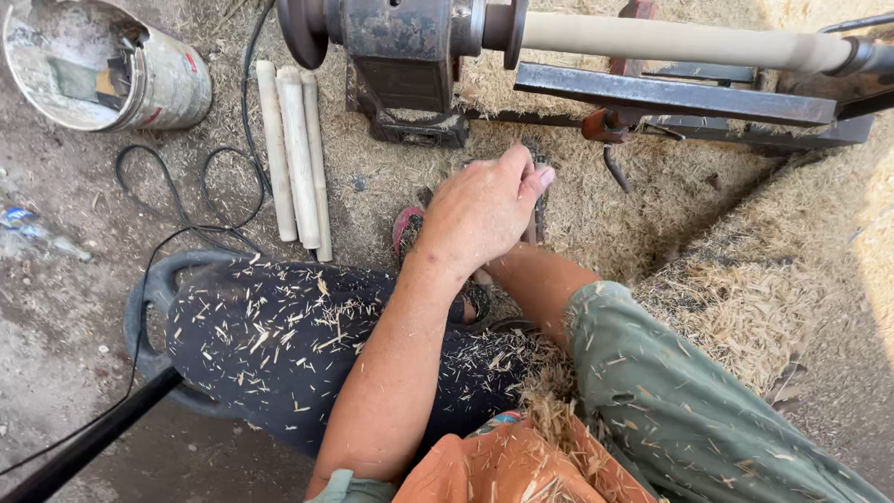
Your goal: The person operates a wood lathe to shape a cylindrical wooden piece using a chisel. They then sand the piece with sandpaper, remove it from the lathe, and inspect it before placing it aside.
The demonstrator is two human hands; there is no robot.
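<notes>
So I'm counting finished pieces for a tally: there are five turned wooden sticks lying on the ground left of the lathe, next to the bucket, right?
Not quite. The head view shows three turned wooden sticks, not five. The rest holds: they lie side by side on the ground left of the lathe, near the bucket.

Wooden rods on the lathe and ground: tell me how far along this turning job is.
Done: three turned rods lie side by side on the ground, and shavings are piled about. In hand: another pale rod sits mounted on the lathe, already rounded. The hands are down by the shavings, off the lathe. What they hold is hidden, so the remaining work cannot be judged.
</notes>
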